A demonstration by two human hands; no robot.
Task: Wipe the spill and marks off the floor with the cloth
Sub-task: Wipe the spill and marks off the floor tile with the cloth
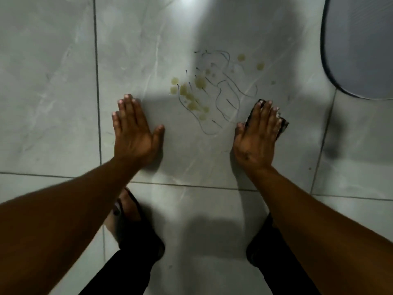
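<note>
Yellowish spill drops [192, 93] and thin dark scribble marks [228, 92] cover the pale grey tiled floor [53, 81] between my two hands. Flat on the tile, left of the spill, rests my left hand [136, 133], fingers spread and holding nothing. To the right of the marks my right hand [257, 135] presses flat on a dark cloth [282, 124]. Most of the cloth is hidden under the palm, and only its edges show past the fingers.
A grey oval mat or lid [359, 45] with a dark rim lies at the top right. My legs in black trousers [138, 241] and a bare foot [119, 211] are below my hands. Dark grout lines [96, 81] cross the floor.
</note>
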